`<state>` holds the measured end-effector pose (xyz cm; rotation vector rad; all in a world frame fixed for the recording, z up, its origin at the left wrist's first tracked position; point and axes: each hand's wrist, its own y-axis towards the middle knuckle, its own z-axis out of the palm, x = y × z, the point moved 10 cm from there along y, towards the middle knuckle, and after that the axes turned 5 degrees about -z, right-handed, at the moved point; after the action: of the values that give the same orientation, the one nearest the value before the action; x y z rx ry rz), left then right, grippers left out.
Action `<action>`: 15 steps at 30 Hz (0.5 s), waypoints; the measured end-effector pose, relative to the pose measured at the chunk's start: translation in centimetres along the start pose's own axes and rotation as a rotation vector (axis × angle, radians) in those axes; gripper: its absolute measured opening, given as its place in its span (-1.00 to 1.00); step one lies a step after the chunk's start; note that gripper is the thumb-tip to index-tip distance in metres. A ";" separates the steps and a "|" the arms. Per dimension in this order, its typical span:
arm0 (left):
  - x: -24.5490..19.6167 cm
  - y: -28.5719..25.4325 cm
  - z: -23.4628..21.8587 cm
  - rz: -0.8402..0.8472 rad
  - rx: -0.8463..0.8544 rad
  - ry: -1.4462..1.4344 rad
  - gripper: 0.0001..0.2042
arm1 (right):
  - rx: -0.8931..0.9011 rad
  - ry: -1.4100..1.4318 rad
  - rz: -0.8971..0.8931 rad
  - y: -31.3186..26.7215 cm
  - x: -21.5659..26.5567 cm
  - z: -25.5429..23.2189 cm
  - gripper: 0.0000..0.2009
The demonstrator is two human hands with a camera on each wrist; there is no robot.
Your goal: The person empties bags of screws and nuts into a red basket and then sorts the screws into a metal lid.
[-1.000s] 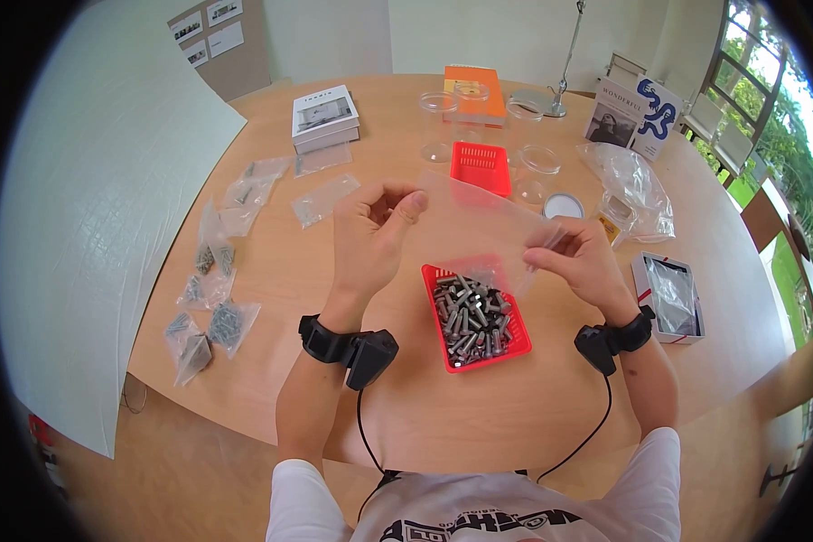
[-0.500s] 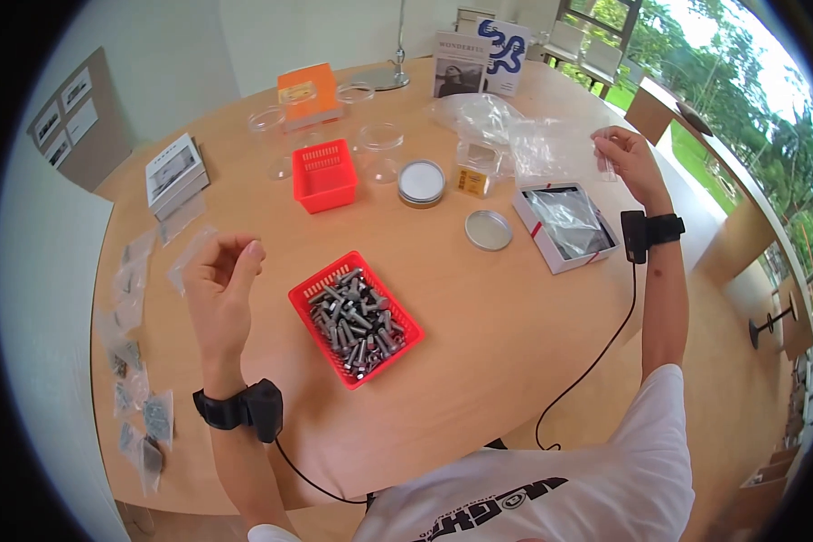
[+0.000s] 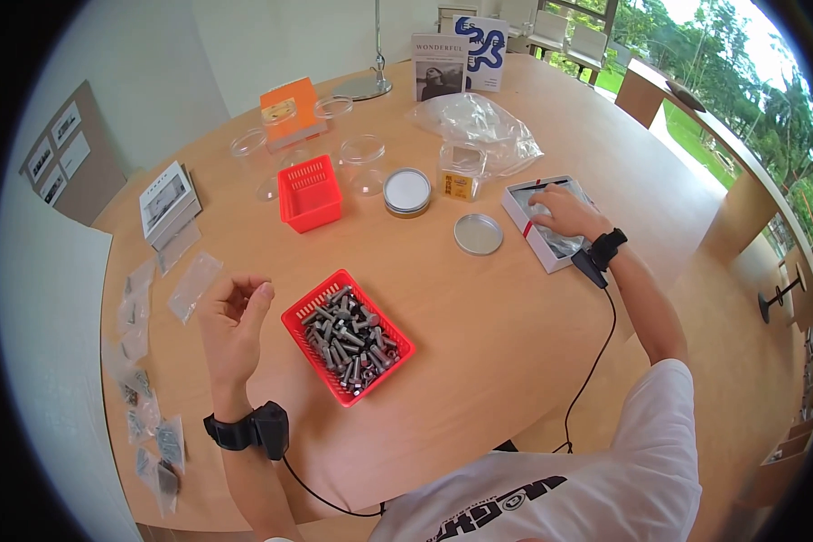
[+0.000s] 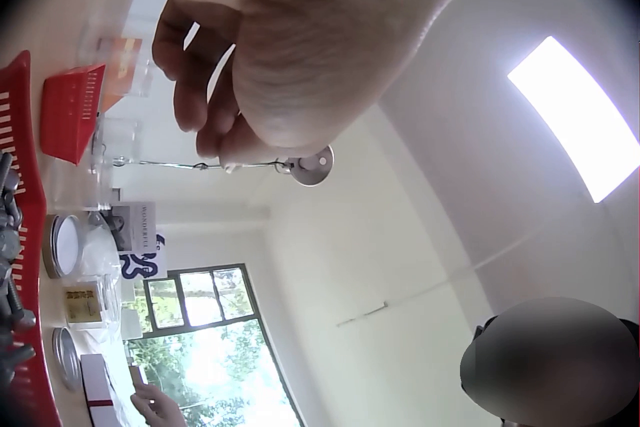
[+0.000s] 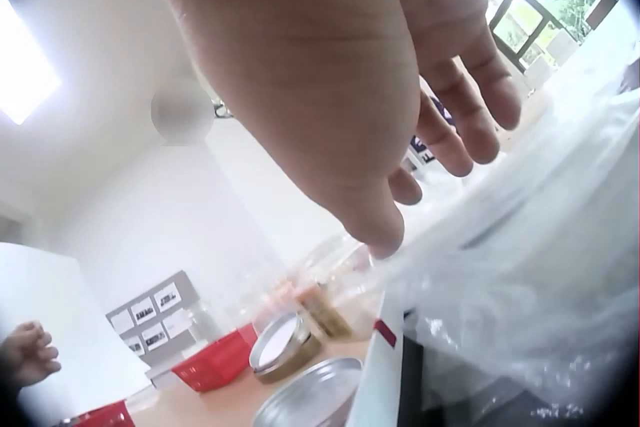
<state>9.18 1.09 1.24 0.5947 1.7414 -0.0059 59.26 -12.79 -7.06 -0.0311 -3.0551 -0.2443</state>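
In the head view my right hand (image 3: 565, 212) is over the white box (image 3: 540, 242) at the right, above crinkled clear plastic. The right wrist view has that hand's fingers (image 5: 470, 142) slightly bent and apart, beside the clear plastic (image 5: 530, 277); no grip on it shows. My left hand (image 3: 232, 332) is raised left of the red basket of bolts (image 3: 406, 348), its fingers loosely curled with nothing visible between them. Metal bolts (image 3: 350, 339) fill that basket. The left wrist view shows the left hand (image 4: 290, 47) with bent fingers, near the basket rim (image 4: 30, 187).
An empty red basket (image 3: 310, 203), clear round containers (image 3: 363, 152), a round tin (image 3: 407, 191) and a loose lid (image 3: 478, 235) stand farther back. Small bags (image 3: 167, 443) line the left side. Books (image 3: 167, 200), a clear bag (image 3: 492, 126) and a lamp base (image 3: 363, 88) are beyond.
The right hand moved to the right with a clear bag, then down and left over the white box; the bag no longer hangs from it. The left hand let go of the bag.
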 end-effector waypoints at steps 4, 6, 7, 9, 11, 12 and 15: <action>0.3 -0.8 -1.7 0.005 -0.009 0.045 -0.92 | 0.094 0.014 0.011 -0.1 0.0 2.1 -0.67; 0.4 -1.6 -3.7 -0.013 -0.038 0.081 -0.92 | 0.085 -0.016 0.036 -0.3 -0.8 1.6 -0.64; 0.8 -1.8 -5.0 -0.025 -0.062 0.095 -0.92 | -0.077 -0.055 -0.052 -0.6 0.5 -0.5 -0.62; 1.3 -2.7 -8.2 -0.044 -0.124 0.133 -0.92 | -0.200 0.095 -0.039 -0.3 2.0 -4.0 -0.63; 1.5 -3.6 -11.6 -0.058 -0.185 0.174 -0.91 | -0.268 0.153 -0.050 -0.1 5.9 -7.7 -0.62; 1.5 -4.2 -13.6 -0.061 -0.228 0.206 -0.91 | -0.221 0.259 0.064 0.3 7.8 -9.1 -0.61; 1.5 -5.7 -19.1 -0.075 -0.339 0.309 -0.91 | -0.328 0.423 -0.045 0.5 12.1 -11.4 -0.58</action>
<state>-10.70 2.75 3.17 0.2897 2.0051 0.3377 48.04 -13.92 5.21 0.0627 -2.5690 -0.6598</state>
